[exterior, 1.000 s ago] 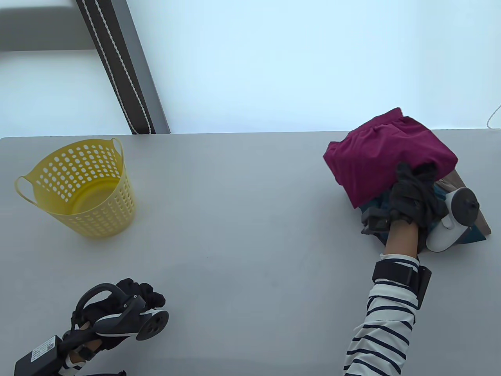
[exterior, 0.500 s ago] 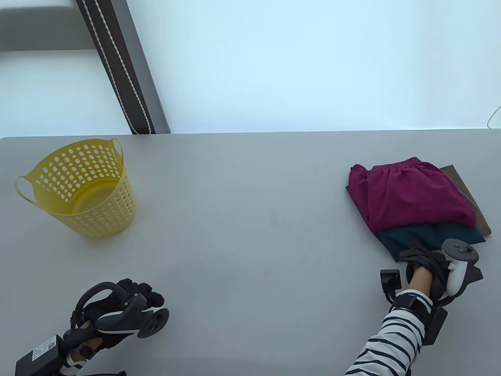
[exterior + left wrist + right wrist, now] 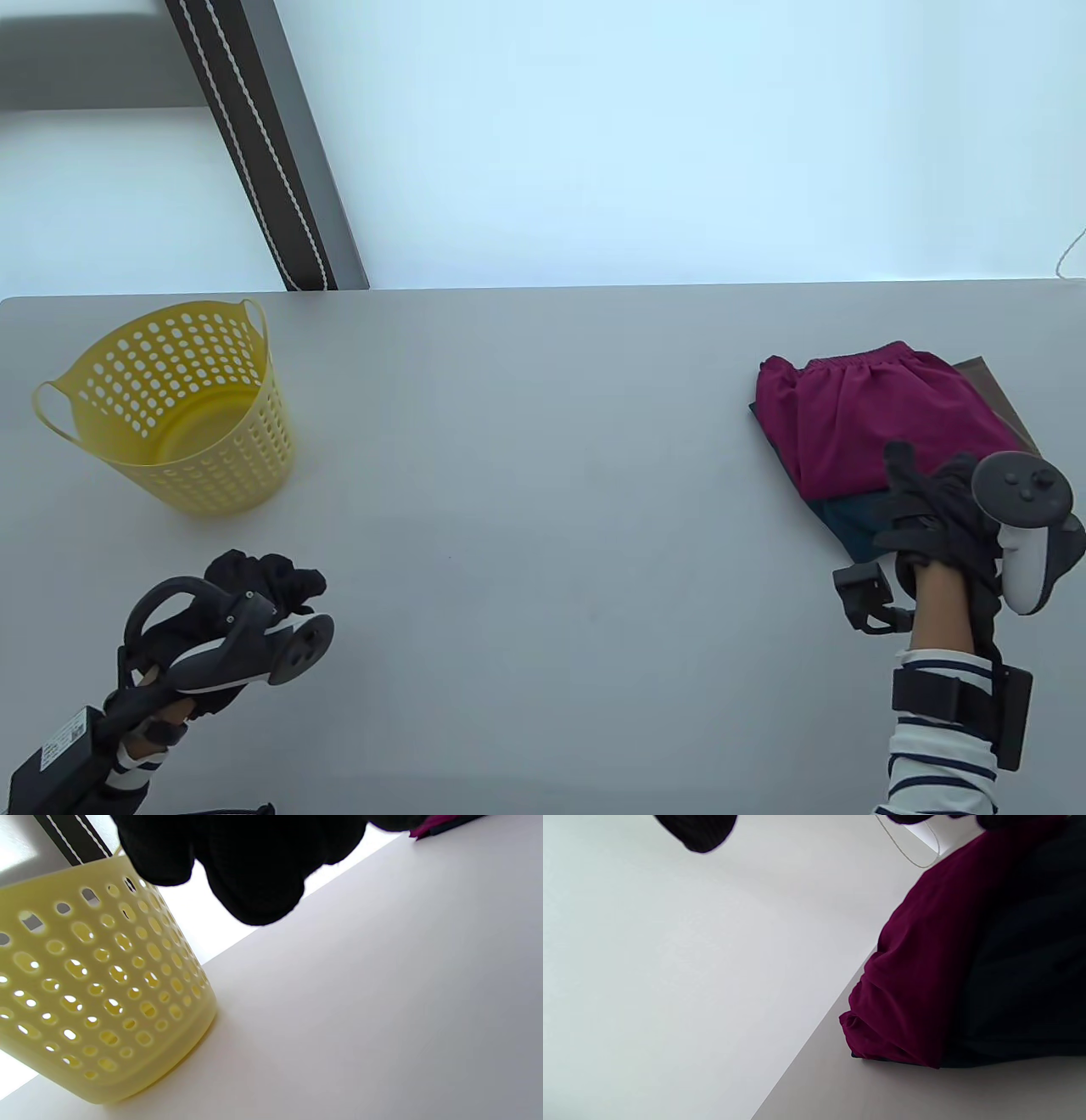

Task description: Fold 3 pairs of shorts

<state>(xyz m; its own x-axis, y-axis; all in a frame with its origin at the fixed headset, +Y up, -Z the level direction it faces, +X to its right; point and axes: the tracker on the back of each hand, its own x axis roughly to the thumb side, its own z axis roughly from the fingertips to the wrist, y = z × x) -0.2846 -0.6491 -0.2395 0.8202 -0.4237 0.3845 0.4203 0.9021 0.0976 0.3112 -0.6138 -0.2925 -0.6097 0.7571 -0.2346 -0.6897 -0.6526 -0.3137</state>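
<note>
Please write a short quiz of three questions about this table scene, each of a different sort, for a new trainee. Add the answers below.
1. True or false: the yellow basket holds a pair of shorts.
2. Multiple choice: which pair lies on top of the stack? A) teal shorts B) magenta shorts C) brown shorts
3. Fill in: the right hand is over the near part of the ______, while the left hand is near the table's front left.

Key
1. False; its inside looks empty in the table view.
2. B
3. stack; whether its fingers press the cloth cannot be told.
</note>
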